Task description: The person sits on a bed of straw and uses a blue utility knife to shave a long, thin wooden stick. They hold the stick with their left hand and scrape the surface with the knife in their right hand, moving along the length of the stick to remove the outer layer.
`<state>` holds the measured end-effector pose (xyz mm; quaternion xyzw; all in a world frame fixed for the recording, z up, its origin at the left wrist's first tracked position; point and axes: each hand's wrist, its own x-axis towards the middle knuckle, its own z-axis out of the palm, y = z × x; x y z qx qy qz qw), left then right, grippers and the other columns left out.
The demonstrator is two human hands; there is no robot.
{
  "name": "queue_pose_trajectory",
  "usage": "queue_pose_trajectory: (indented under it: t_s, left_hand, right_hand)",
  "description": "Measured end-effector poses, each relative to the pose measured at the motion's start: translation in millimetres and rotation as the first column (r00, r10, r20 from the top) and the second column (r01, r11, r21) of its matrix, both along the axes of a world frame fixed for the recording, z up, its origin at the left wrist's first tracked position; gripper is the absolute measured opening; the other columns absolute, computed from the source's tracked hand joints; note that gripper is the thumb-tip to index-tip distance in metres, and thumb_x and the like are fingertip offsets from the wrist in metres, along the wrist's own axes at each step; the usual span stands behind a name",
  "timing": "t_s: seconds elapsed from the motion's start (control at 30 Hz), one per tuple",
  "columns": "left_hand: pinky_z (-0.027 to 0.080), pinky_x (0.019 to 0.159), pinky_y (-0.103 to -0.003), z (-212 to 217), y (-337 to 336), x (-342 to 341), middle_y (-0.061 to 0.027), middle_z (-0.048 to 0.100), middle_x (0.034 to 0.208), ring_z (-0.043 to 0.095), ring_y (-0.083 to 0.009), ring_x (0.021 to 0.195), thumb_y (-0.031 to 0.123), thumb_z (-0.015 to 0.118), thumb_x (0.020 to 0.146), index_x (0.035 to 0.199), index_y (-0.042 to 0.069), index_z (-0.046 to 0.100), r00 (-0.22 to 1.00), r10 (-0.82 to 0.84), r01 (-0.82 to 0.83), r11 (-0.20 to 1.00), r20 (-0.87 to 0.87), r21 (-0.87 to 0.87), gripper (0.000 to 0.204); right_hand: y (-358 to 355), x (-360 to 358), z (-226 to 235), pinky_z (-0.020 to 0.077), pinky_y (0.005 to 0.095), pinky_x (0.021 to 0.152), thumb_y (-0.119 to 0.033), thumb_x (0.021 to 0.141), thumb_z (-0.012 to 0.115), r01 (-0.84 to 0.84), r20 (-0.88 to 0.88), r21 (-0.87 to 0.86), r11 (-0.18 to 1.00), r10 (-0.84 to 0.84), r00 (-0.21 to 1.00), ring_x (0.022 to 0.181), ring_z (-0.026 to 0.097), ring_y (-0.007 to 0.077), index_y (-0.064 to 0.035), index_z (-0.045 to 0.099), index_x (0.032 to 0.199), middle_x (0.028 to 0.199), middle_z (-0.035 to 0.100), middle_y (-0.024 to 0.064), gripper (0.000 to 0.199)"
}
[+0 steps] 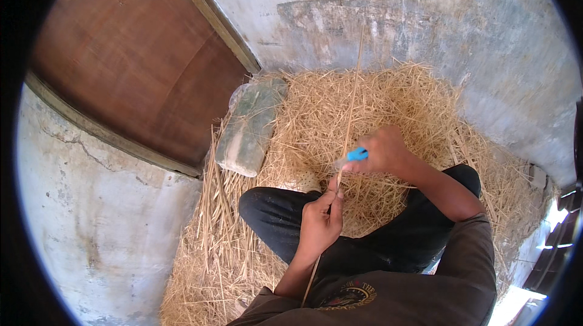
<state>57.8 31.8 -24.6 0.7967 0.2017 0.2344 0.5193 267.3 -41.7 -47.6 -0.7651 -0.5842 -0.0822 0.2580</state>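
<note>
A long, thin tan stalk (pixel 351 110) slants from my lap up toward the wall ahead. My left hand (pixel 322 217) is closed around its lower part, thumb pressed along it. Closed too, my right hand (pixel 384 149) grips a small blue-handled knife (pixel 357 154). The knife's pale end is blurred and lies against or very close to the stalk, just above my left fingertips; whether it touches cannot be made out. Both hands are over my crossed legs (pixel 388 241) in dark trousers.
Loose straw (pixel 401 95) is heaped around me, with longer stalks (pixel 218 217) bundled at the left. A grey-green stone-like block (pixel 252 125) lies beyond my left knee. A brown panel (pixel 139 53) in a wooden frame and stained plaster walls (pixel 425 16) enclose the spot.
</note>
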Motion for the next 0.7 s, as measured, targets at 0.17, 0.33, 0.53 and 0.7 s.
queue_pose_trajectory:
  t_s: [0.17, 0.33, 0.53, 0.7]
  left_hand:
    - [0.048, 0.059, -0.026, 1, 0, -7, -0.0274, 0.063, 0.094, 0.062, -0.0072, 0.073, 0.003, 0.053, 0.091, 0.112, -0.007, 0.058, 0.993, 0.000, 0.000, 1.000, -0.116, -0.005, 0.025]
    - [0.048, 0.058, -0.026, -9, -5, -13, -0.0281, 0.062, 0.098, 0.066, -0.0126, 0.070, 0.002, 0.054, 0.089, 0.110, -0.008, 0.059, 1.000, -0.008, 0.009, 0.999, -0.029, 0.036, 0.024]
    - [0.047, 0.061, -0.025, 0, -10, -16, -0.0246, 0.064, 0.098, 0.062, -0.0158, 0.070, 0.002, 0.054, 0.090, 0.112, -0.007, 0.058, 0.997, -0.024, 0.029, 0.998, -0.075, 0.061, 0.025]
    - [0.046, 0.065, -0.022, -14, -15, -28, -0.0215, 0.067, 0.087, 0.051, -0.0022, 0.075, 0.002, 0.054, 0.090, 0.121, -0.005, 0.055, 0.986, -0.083, 0.097, 0.991, -0.143, 0.096, 0.032]
  right_hand:
    - [-3, 12, 0, 0.0363, 0.0347, 0.036, -0.075, 0.068, 0.057, 0.108, -0.007, -0.070, 0.992, -0.109, 0.994, 0.036, 0.049, 0.0227, -0.0100, 0.058, 0.052, 0.041, 0.045, 0.0060, 0.067]
    - [-4, 11, -9, 0.0350, 0.0354, 0.036, -0.076, 0.070, 0.056, 0.079, 0.053, 0.050, 0.996, -0.082, 0.995, 0.035, 0.046, 0.0205, -0.0112, 0.054, 0.049, 0.040, 0.042, 0.0052, 0.068]
    - [-7, 42, 4, 0.0348, 0.0353, 0.036, -0.077, 0.072, 0.051, 0.233, 0.053, -0.006, 0.972, -0.232, 0.971, 0.035, 0.043, 0.0190, -0.0122, 0.054, 0.050, 0.040, 0.041, 0.0028, 0.069]
    - [-9, 56, -2, 0.0381, 0.0351, 0.041, -0.077, 0.075, 0.048, 0.317, 0.210, -0.037, 0.948, -0.302, 0.930, 0.038, 0.046, 0.0198, -0.0111, 0.059, 0.057, 0.043, 0.044, 0.0032, 0.069]
